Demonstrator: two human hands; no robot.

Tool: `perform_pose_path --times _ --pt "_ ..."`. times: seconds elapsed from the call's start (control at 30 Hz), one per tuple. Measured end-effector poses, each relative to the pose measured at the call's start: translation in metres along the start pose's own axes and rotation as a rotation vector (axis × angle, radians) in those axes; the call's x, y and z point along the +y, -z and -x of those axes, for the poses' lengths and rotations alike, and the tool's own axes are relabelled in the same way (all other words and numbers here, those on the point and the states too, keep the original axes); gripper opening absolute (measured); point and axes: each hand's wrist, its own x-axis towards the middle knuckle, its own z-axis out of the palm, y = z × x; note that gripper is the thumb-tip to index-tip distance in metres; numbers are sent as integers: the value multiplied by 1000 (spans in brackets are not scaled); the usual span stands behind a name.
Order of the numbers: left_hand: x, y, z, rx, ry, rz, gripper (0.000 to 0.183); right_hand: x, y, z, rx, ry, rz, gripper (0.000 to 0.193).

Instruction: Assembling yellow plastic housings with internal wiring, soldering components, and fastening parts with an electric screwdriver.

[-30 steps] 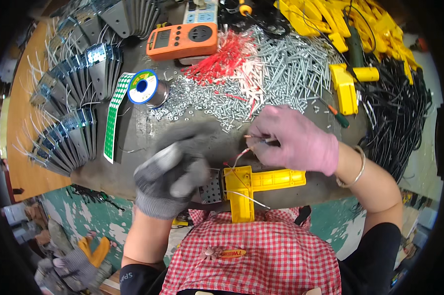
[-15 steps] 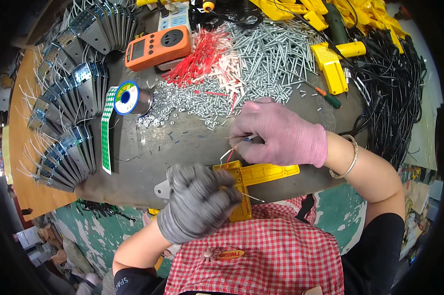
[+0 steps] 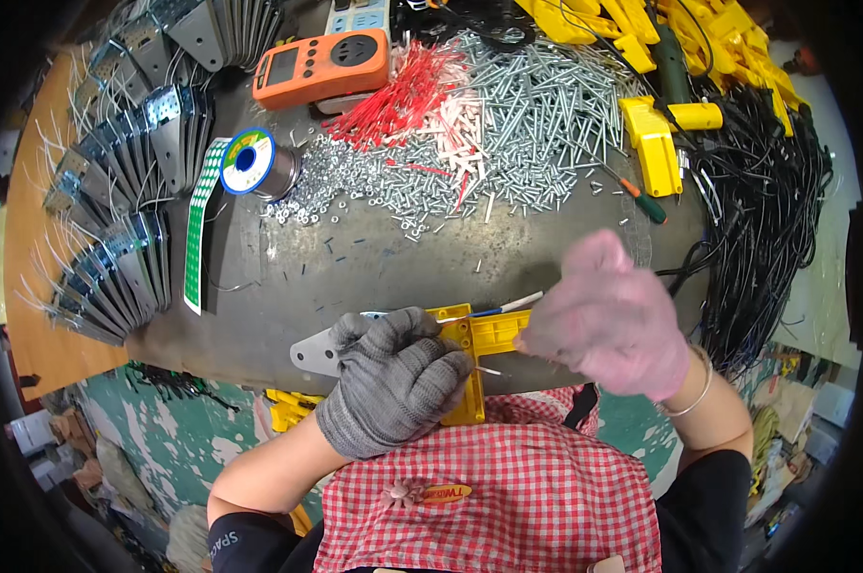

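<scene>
My left hand (image 3: pixel 388 377), in a grey knit glove, is closed on a yellow plastic housing (image 3: pixel 496 332) at the near edge of the bench. A grey metal plate (image 3: pixel 315 353) with holes sticks out to the left of that hand. My right hand (image 3: pixel 608 320), in a pink glove, is beside the housing's right arm and smeared by motion. I cannot make out whether its fingers hold anything. Between the hands, a wire with blue and white sleeving (image 3: pixel 510 304) runs from the housing toward the pink glove. A thin white wire end (image 3: pixel 489 371) pokes out below.
Behind the hands lie heaped screws (image 3: pixel 546 115), nuts (image 3: pixel 326 177) and red sleeves (image 3: pixel 403 95). An orange meter (image 3: pixel 321 69), a solder spool (image 3: pixel 259 164) and metal plates with wires (image 3: pixel 116 267) are at left. A screwdriver (image 3: pixel 641 201), black cables (image 3: pixel 770 220) and yellow housings (image 3: pixel 656 148) are right.
My right hand has moved right and toward me, from above the housing to beside its arm. The wire with blue and white sleeving now lies across the housing. My left hand still grips the housing.
</scene>
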Motion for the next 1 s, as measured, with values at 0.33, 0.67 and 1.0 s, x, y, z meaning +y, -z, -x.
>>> perform_pose_path --times 0.33,0.67,1.0 --pt "9 -4 -8 142 1 16 34 -2 -32 16 -128 -3 179 33" --pt "12 -4 -15 231 203 254 30 -7 -41 16 72 -70 177 22" --pt "12 9 -17 182 389 431 24 -12 -39 15 135 6 237 21"
